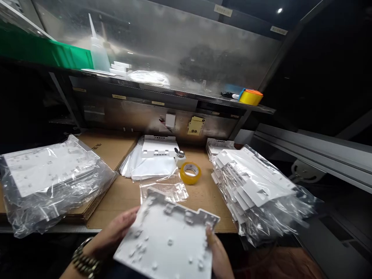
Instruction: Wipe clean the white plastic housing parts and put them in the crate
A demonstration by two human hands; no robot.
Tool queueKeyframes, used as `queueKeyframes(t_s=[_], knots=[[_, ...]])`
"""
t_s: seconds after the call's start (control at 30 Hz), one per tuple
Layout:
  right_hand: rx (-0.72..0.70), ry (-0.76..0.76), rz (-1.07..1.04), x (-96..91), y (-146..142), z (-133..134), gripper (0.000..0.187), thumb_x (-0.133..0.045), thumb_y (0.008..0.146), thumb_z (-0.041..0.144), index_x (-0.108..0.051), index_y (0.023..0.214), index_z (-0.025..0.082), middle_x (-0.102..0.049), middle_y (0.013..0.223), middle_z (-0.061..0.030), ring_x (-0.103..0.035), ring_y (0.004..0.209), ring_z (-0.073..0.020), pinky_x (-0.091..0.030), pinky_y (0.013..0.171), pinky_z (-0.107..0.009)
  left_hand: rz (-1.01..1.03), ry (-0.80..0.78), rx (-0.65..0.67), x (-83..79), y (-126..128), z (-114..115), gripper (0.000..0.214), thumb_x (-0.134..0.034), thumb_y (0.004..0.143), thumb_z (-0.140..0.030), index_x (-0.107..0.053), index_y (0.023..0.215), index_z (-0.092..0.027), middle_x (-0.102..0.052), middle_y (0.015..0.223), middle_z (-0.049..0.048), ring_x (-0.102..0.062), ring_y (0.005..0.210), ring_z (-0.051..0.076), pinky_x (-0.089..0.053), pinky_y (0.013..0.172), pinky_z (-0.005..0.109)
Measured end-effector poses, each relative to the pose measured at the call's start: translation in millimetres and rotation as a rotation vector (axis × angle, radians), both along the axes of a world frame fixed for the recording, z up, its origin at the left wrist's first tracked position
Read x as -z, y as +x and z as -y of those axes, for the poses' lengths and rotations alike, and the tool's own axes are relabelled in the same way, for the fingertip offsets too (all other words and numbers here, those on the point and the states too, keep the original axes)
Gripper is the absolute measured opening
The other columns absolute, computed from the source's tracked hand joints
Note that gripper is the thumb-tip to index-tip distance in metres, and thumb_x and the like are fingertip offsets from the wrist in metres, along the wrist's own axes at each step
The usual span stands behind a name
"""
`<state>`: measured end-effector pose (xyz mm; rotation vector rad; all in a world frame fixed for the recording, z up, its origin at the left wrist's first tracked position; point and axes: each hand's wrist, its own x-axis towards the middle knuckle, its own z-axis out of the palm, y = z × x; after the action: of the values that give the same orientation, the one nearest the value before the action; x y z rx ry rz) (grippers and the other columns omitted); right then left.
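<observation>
Between my two hands, in front of the bench edge, is a white plastic housing panel (pixel 168 236) with small raised bosses on its upper face. It is tilted toward me. My left hand (pixel 119 228) grips its left edge, the fingers partly hidden beneath it. On the right edge, my right hand (pixel 217 252) holds it with the thumb on the upper face. Just beyond the panel lies a clear plastic bag (pixel 164 188) on the cardboard. A roll of yellow tape (pixel 190 173) is beside that bag.
Bagged white panels (pixel 58 166) are piled at left, and a taller bagged stack (pixel 255 178) stands at right. Behind are flat plastic bags (pixel 151 168) with a white panel (pixel 159 147) on them. A metal shelf (pixel 180 93) crosses above, carrying a squeeze bottle (pixel 99 54) and yellow roll (pixel 250 97).
</observation>
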<state>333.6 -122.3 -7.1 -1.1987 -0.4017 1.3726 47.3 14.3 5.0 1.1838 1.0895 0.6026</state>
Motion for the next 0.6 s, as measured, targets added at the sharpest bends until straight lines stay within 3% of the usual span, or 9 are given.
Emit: queueKeyframes(t_s=[0.03, 0.07, 0.13, 0.23, 0.3, 0.4, 0.5, 0.6], knots=[[0.090, -0.010, -0.070, 0.1, 12.1, 2.8, 0.076, -0.077, 0.073, 0.074, -0.072, 0.118, 0.012, -0.080, 0.103, -0.0167, -0.073, 0.110, -0.0380, -0.056, 0.097, -0.052, -0.042, 0.113, 0.020, -0.9, 18.1, -12.9, 0.072, -0.058, 0.076, -0.081, -0.075, 0.111, -0.020, -0.076, 0.096, 0.0123, -0.071, 0.095, 0.037, -0.057, 0.089, 0.050], [0.172, -0.001, -0.139, -1.1, 22.7, 5.5, 0.079, -0.077, 0.075, 0.072, -0.068, 0.126, 0.014, -0.079, 0.111, -0.0164, -0.072, 0.114, -0.0376, -0.056, 0.098, -0.052, -0.083, 0.210, 0.032, 0.0, 33.8, -23.6, 0.064, -0.058, 0.079, -0.076, -0.076, 0.108, -0.021, -0.076, 0.101, 0.0120, -0.069, 0.102, 0.036, -0.054, 0.096, 0.049], [0.331, 0.025, -0.225, -7.2, 37.5, 9.8, 0.084, -0.074, 0.079, 0.070, -0.057, 0.143, 0.017, -0.075, 0.126, -0.0154, -0.069, 0.122, -0.0357, -0.055, 0.102, -0.053, -0.188, 0.403, 0.069, 7.5, 56.5, -37.2, 0.048, -0.067, 0.078, -0.064, -0.077, 0.102, -0.023, -0.073, 0.109, 0.0121, -0.063, 0.114, 0.036, -0.046, 0.106, 0.048], [0.467, 0.052, -0.252, -20.2, 44.9, 12.3, 0.087, -0.072, 0.084, 0.065, -0.046, 0.152, 0.018, -0.072, 0.133, -0.0149, -0.065, 0.128, -0.0344, -0.053, 0.107, -0.054, -0.359, 0.584, 0.143, 27.2, 70.3, -41.3, 0.041, -0.069, 0.079, -0.050, -0.076, 0.109, -0.023, -0.071, 0.108, 0.0152, -0.062, 0.109, 0.039, -0.043, 0.105, 0.053], [0.490, 0.074, -0.246, -26.1, 44.2, 10.9, 0.087, -0.070, 0.086, 0.065, -0.045, 0.154, 0.018, -0.071, 0.134, -0.0148, -0.064, 0.130, -0.0345, -0.052, 0.109, -0.055, -0.465, 0.651, 0.175, 39.4, 70.8, -39.8, 0.042, -0.057, 0.088, -0.047, -0.073, 0.119, -0.021, -0.071, 0.103, 0.0171, -0.063, 0.102, 0.040, -0.044, 0.098, 0.055], [0.504, 0.074, -0.236, -26.0, 42.8, 6.7, 0.086, -0.067, 0.087, 0.067, -0.044, 0.155, 0.019, -0.071, 0.135, -0.0141, -0.064, 0.130, -0.0342, -0.051, 0.110, -0.055, -0.567, 0.746, 0.219, 46.6, 67.4, -40.5, 0.037, -0.044, 0.095, -0.037, -0.073, 0.115, -0.024, -0.070, 0.104, 0.0162, -0.062, 0.103, 0.037, -0.045, 0.092, 0.050], [0.510, 0.059, -0.227, -17.3, 45.0, 3.7, 0.087, -0.067, 0.087, 0.067, -0.043, 0.156, 0.021, -0.071, 0.135, -0.0127, -0.064, 0.130, -0.0338, -0.051, 0.110, -0.054, -0.590, 0.827, 0.272, 39.8, 64.3, -49.1, 0.032, -0.040, 0.093, -0.024, -0.072, 0.097, -0.026, -0.067, 0.113, 0.0115, -0.062, 0.094, 0.029, -0.045, 0.082, 0.041], [0.499, 0.057, -0.223, -9.0, 48.3, 3.4, 0.087, -0.070, 0.086, 0.065, -0.043, 0.156, 0.022, -0.071, 0.136, -0.0121, -0.062, 0.132, -0.0338, -0.049, 0.112, -0.055, -0.562, 0.851, 0.302, 27.2, 62.0, -61.1, 0.032, -0.036, 0.094, -0.023, -0.068, 0.086, -0.024, -0.062, 0.112, 0.0092, -0.063, 0.089, 0.024, -0.046, 0.079, 0.038]])
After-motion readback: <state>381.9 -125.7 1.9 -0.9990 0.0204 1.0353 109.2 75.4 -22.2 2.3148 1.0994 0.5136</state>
